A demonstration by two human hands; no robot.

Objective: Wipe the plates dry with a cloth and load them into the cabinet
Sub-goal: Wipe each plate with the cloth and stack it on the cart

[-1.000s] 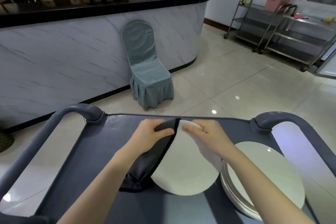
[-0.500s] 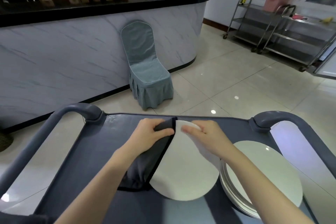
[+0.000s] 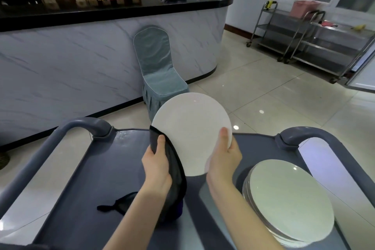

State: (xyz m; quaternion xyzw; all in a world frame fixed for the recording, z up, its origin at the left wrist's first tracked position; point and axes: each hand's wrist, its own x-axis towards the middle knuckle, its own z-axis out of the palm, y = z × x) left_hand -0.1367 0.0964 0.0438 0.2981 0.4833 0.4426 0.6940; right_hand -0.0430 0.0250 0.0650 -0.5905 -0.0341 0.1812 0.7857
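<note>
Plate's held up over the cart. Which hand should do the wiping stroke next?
Left. The left hand grips the dark cloth against the plate at its left edge. The right hand holds the plate's lower right rim bare, so it likely serves better as support.

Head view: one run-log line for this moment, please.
step: wiping | left hand: holds dark cloth on white plate edge | right hand: grips white plate | plate stack: on cart

- The plate (image 3: 190, 128) I hold: plain white.
- My cloth (image 3: 176, 170): dark grey, black edging.
- At 4 o'clock, the stack of plates (image 3: 290, 199): white.
- The cart (image 3: 101, 168): slate blue.
- At 12 o'clock, the chair cover (image 3: 154, 61): grey-teal, pale piping.
- The counter (image 3: 71, 57): grey-veined marble pattern, black top.
</note>
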